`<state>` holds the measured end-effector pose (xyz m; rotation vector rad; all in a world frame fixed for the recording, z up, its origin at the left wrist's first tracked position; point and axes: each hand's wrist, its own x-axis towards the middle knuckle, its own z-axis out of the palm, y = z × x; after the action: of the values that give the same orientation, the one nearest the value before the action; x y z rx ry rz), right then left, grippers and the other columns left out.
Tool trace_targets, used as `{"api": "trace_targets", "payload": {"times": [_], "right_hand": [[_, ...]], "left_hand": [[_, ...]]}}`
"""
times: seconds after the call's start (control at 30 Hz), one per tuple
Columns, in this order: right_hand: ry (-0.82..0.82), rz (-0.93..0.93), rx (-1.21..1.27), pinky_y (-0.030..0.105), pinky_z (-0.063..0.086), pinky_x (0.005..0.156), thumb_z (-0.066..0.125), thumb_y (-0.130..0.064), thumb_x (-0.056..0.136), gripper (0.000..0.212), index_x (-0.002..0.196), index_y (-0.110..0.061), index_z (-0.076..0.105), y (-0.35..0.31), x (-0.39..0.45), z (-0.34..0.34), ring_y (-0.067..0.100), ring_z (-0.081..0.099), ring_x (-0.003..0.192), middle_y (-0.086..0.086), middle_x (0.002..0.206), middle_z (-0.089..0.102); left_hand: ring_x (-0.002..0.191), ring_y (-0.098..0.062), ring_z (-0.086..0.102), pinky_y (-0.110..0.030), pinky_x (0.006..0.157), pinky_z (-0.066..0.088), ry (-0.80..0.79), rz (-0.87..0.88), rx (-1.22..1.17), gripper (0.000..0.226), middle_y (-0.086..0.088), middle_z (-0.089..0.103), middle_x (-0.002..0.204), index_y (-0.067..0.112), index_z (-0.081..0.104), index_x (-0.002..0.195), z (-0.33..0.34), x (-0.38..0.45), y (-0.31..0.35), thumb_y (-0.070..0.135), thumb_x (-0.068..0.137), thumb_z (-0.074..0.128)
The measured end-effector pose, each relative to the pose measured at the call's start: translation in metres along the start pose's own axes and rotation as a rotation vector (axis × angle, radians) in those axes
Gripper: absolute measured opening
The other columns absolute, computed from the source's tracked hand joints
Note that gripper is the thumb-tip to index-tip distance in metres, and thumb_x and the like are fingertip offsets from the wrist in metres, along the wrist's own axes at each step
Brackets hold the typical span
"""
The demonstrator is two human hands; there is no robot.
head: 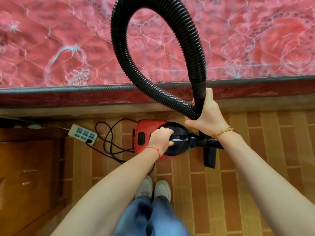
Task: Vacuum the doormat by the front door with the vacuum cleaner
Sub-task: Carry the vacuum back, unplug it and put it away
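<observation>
Head view: the left hand (161, 139) curls round the carry handle of the red-and-black canister vacuum cleaner (153, 138) on the brick-patterned floor (238, 176) beside the mattress edge, probably to lift it. The right hand (207, 114) grips the looped black ribbed hose (122, 53), keeping it from trailing. No doormat is visible.

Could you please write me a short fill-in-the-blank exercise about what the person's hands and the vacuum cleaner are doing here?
1. The left hand grips the handle on top of the ____ vacuum cleaner.
2. The right hand holds the black ribbed ____ in a loop.
3. The cord runs to a white ____ on the floor.

Missing words: red; hose; power strip
</observation>
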<state>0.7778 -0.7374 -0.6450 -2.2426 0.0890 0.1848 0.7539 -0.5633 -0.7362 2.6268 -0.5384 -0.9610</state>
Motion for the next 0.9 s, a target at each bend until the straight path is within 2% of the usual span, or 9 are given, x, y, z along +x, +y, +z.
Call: {"api": "trace_targets", "payload": {"times": [0.07,0.37,0.53,0.67,0.8,0.83,0.9], "right_hand": [[-0.019,0.011,-0.013,0.031,0.053,0.063,0.078,-0.012,0.063,0.07,0.109,-0.024,0.026,0.008,0.0,-0.001,0.017,0.061,0.077,0.008,0.092,0.054],[-0.024,0.024,-0.038,0.027,0.051,0.066,0.077,-0.015,0.064,0.067,0.105,-0.026,0.025,0.044,0.004,0.001,0.016,0.06,0.08,0.005,0.094,0.053],[-0.029,0.037,-0.042,0.009,0.044,0.06,0.078,-0.014,0.063,0.068,0.105,-0.022,0.025,0.057,0.007,0.01,0.015,0.057,0.079,0.008,0.098,0.051],[-0.031,0.048,-0.03,0.013,0.042,0.059,0.079,-0.017,0.062,0.069,0.104,-0.022,0.025,0.063,0.01,0.02,0.016,0.055,0.078,0.006,0.098,0.05],[-0.049,0.04,-0.043,0.019,0.036,0.056,0.078,-0.022,0.062,0.07,0.105,-0.025,0.024,0.064,0.015,0.026,0.008,0.047,0.07,-0.005,0.091,0.039],[-0.051,0.05,-0.045,0.019,0.037,0.058,0.078,-0.024,0.061,0.07,0.107,-0.025,0.025,0.064,0.016,0.027,0.008,0.046,0.073,-0.006,0.093,0.037],[-0.048,0.056,-0.066,0.025,0.043,0.072,0.079,-0.029,0.061,0.078,0.119,-0.02,0.029,0.064,0.017,0.026,0.012,0.046,0.089,-0.006,0.103,0.038]], "left_hand": [[0.1,-0.032,0.06,-0.038,0.081,0.048,-0.002,0.012,-0.009,0.026,-0.012,0.063,0.107,0.012,0.061,0.108,0.006,0.008,0.007,0.027,0.086,0.065],[0.098,-0.033,0.061,-0.039,0.079,0.05,-0.015,-0.042,-0.078,0.028,-0.012,0.062,0.106,0.013,0.061,0.111,0.031,0.038,0.016,0.023,0.085,0.065],[0.1,-0.032,0.061,-0.039,0.081,0.052,-0.046,-0.083,-0.104,0.032,-0.011,0.061,0.107,0.015,0.059,0.117,0.038,0.046,0.003,0.022,0.087,0.062],[0.11,-0.03,0.056,-0.038,0.088,0.049,-0.098,-0.092,-0.108,0.036,-0.013,0.058,0.117,0.014,0.054,0.126,0.047,0.048,-0.014,0.025,0.091,0.058],[0.113,-0.031,0.052,-0.039,0.09,0.047,-0.128,-0.084,-0.093,0.038,-0.014,0.055,0.122,0.014,0.048,0.128,0.05,0.048,-0.024,0.029,0.095,0.053],[0.112,-0.031,0.052,-0.04,0.09,0.047,-0.126,-0.078,-0.086,0.036,-0.014,0.054,0.122,0.013,0.048,0.128,0.05,0.048,-0.025,0.029,0.095,0.053],[0.111,-0.031,0.052,-0.039,0.089,0.047,-0.109,-0.065,-0.075,0.033,-0.013,0.054,0.122,0.012,0.047,0.125,0.048,0.046,-0.024,0.027,0.096,0.051]]}}
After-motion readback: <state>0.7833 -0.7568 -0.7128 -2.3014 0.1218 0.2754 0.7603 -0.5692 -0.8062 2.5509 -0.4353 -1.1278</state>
